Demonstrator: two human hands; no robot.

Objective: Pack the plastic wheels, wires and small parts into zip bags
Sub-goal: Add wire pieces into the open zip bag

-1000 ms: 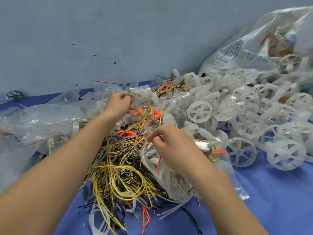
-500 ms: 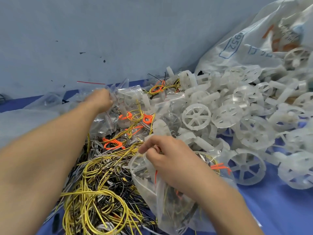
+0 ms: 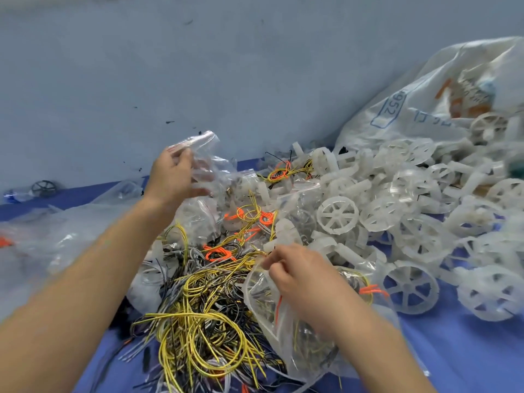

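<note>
The left hand [image 3: 173, 180] is raised above the heap. Its fingers [image 3: 181, 158] are closed narrowly, thumb opposed, round one edge of a crumpled clear plastic zip bag [image 3: 208, 157], which is held off the surface with its sealing strip uppermost. The right hand [image 3: 302, 277] is lower and nearer the person. Its fingers [image 3: 273, 262] are drawn together in a tight pinch on the mouth rim of a second clear zip bag [image 3: 286, 330]. This bag lies on the blue counter [image 3: 467, 353], just beside and partly over the tangle of yellow, black and grey wires [image 3: 198, 321]. Yellow wire loops and an orange strand show through its film (further contents cannot be made out). Small orange wire coils [image 3: 218, 254] lie on the far part of the tangle, between the two hands. To the right, white translucent spoked plastic wheels [image 3: 337, 214] are piled against one another, spreading from the middle of the counter to the mouth of a large white printed sack [image 3: 419, 109] at the upper right. Two wheels at the near edge of the pile rest on bare counter. A loose heap of clear bags [image 3: 56, 234] lies to the left, under the left forearm. A dark spoked wheel [image 3: 44, 188] sits at the foot of the grey-blue wall [image 3: 170, 66], well apart from the pile.
</note>
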